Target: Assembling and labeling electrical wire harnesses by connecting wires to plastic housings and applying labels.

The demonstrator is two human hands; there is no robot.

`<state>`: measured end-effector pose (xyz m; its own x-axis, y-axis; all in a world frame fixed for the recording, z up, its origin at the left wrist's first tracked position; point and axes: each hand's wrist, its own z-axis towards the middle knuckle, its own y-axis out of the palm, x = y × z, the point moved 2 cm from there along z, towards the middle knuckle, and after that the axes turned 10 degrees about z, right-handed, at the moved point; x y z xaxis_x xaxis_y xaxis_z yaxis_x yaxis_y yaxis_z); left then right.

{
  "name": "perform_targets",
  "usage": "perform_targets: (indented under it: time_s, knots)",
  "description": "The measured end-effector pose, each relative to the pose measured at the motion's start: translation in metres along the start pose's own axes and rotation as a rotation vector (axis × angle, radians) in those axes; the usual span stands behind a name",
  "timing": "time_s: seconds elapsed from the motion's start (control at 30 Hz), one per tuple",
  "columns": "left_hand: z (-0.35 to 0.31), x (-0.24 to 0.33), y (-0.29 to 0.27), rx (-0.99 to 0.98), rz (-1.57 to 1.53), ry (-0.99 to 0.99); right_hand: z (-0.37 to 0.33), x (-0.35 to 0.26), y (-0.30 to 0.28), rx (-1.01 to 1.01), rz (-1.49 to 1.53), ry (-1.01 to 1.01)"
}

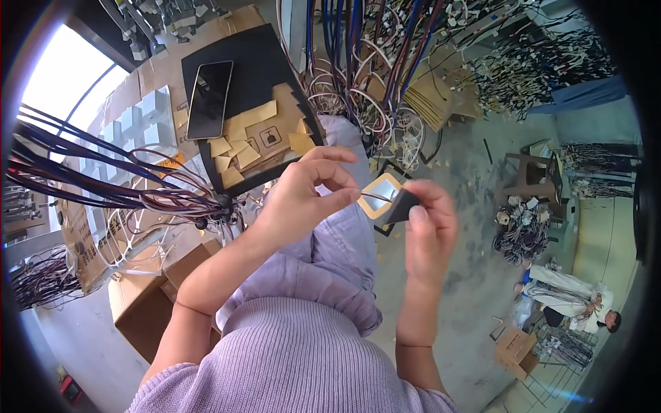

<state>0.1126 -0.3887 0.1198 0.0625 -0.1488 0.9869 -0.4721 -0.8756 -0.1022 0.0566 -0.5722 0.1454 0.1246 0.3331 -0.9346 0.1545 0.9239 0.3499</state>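
My right hand [432, 224] grips a small square black housing [401, 208] by its side. The housing has a yellowish rim and a pale, shiny inside, and its open face is turned toward my left hand. Thumb and forefinger of my left hand [303, 193] are closed on a thin brown wire [375, 197] at the opening of the housing; its other fingers are bent and raised. Where the wire ends inside is too small to tell. Both hands are held above my lap.
A cardboard-topped table [158, 69] at the left holds a black sheet [258, 51], a phone [210, 100], yellow paper pieces [237, 153] and white square parts [158, 117]. Cable bundles [103, 162] hang at left and ahead. At right are a brown stool [530, 172] and, farther off, a person [571, 296].
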Motion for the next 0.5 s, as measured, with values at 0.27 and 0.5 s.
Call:
perform_targets:
  time_s: [0.27, 0.5]
  knots:
    - [-0.002, 0.003, 0.007, -0.067, -0.139, -0.051, -0.003, -0.002, -0.001, -0.078, -0.278, -0.008]
    - [-0.001, 0.010, 0.009, -0.093, -0.232, -0.041, 0.000, -0.008, 0.006, -0.051, -0.422, -0.118]
